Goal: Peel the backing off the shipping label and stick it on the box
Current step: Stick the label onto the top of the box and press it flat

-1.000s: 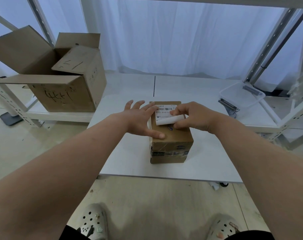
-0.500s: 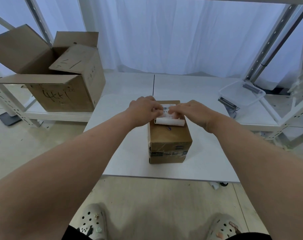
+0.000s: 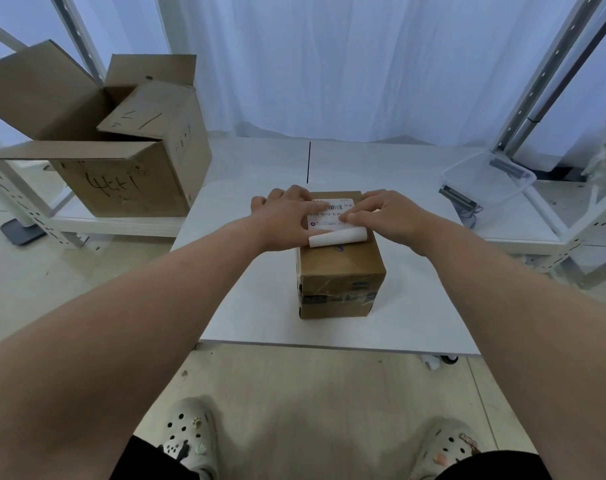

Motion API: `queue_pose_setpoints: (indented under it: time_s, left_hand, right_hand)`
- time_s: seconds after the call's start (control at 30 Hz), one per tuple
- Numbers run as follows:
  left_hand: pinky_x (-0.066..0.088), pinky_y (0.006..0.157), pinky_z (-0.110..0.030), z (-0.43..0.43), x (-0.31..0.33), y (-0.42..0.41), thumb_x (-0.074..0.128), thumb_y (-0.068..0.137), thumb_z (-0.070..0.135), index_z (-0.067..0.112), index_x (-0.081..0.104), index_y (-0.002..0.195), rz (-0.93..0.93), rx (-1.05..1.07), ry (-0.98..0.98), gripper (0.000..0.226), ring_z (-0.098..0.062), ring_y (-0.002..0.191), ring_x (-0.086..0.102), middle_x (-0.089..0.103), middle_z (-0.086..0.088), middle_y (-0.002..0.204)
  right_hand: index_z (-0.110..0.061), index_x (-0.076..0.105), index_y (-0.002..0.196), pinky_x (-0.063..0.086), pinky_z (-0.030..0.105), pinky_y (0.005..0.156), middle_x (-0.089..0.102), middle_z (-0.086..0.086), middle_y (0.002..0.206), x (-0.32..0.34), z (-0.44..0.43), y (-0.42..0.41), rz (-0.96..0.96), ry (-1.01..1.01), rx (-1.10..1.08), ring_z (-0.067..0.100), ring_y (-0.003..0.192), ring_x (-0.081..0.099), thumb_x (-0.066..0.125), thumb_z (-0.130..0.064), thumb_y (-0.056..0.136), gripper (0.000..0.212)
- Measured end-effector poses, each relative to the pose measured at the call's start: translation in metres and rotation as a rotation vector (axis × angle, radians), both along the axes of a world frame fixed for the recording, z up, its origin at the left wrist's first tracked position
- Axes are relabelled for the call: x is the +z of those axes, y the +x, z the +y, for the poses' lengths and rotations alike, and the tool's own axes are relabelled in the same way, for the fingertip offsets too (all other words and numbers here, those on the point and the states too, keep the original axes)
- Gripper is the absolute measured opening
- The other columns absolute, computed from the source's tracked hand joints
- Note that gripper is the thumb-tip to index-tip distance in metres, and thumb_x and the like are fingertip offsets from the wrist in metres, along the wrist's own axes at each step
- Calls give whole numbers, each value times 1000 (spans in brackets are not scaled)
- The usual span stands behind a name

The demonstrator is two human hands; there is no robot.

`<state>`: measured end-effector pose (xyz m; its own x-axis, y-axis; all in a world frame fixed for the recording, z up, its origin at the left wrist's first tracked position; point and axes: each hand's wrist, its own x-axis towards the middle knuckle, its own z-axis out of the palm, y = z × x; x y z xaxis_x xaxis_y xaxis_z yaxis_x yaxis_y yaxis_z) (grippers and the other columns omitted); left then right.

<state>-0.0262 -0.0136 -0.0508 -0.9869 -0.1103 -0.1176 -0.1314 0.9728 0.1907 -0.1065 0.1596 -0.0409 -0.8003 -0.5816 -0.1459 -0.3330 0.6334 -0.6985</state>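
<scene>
Pressing flat on top of the small cardboard box [image 3: 341, 271], both hands lie open with straight fingers. The left hand [image 3: 284, 218] comes in from the left and covers the label's left edge, its fingertips reaching toward the barcode. The right hand [image 3: 391, 213] comes from the right, its fingers laid across the label's right half so that the two sets of fingertips nearly meet. Neither hand pinches anything that can be seen.

The shipping label [image 3: 324, 223] lies printed side up on the far part of the box top, partly hidden under the fingers. Along its near edge a strip of white backing [image 3: 336, 239] curls up in a loose roll, just below both hands; whether the right thumb touches it cannot be told.

The box is taped shut and stands upright near the middle of a white table [image 3: 253, 306], close to its front edge. Well off to the left, a large open carton [image 3: 132, 181] with handwriting on its side sits on a low shelf, flaps spread. To the right, a clear plastic tub [image 3: 491, 178] rests on another low surface, beside a white metal rack upright [image 3: 543, 74]. A white curtain [image 3: 329, 64] hangs behind it all. At the bottom edge a pair of pale clogs [image 3: 190, 438] stands on the floor.
</scene>
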Motion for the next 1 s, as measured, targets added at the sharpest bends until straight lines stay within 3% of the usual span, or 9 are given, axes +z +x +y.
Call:
queue_pose_setpoints:
  time_s: [0.1, 0.3, 0.53, 0.73, 1.0]
  left_hand:
    - [13, 111, -49, 6, 0, 3, 37, 85, 70, 42, 23, 146, -13, 4, -45, 68, -26, 140, 19, 24, 5, 152]
    - [0, 114, -51, 10, -5, 13, 30, 85, 72, 35, 16, 149, -4, 6, -60, 75, -23, 146, 4, 14, 3, 158]
    - [0, 115, -54, 3, -1, 21, 31, 85, 72, 40, 16, 148, -34, 62, -109, 72, -26, 147, -1, 6, -1, 160]
    - [-6, 115, -55, 17, -3, 22, 27, 86, 72, 34, 10, 150, -58, 15, -120, 76, -26, 147, -7, -1, -2, 161]
    - [-11, 114, -56, 5, 2, 30, 28, 81, 77, 43, 6, 148, -119, 7, -170, 79, -26, 147, -14, -8, -1, 161]
  right_hand:
    - [-22, 72, 106, 38, 43, 106, 51, -5, 110, 0, 1, 6, 64, 5, 12, 28, 122, 42, 65, -30, 85, 23]
    - [-32, 49, 133, 22, 44, 112, 30, 6, 149, -1, 2, 20, 178, 205, 82, 32, 136, 24, 60, -41, 87, 49]
    - [-40, 39, 139, 16, 50, 115, 14, 4, 157, 2, 16, 24, 117, 277, 77, 35, 142, 13, 60, -44, 86, 57]
    - [-40, 22, 146, 16, 51, 114, 7, 4, 158, 2, 8, 33, 159, 324, 163, 37, 142, 10, 55, -48, 88, 67]
    - [-48, 20, 143, 10, 54, 115, -5, 0, 160, 1, 20, 28, 103, 399, 143, 35, 145, 0, 53, -51, 88, 65]
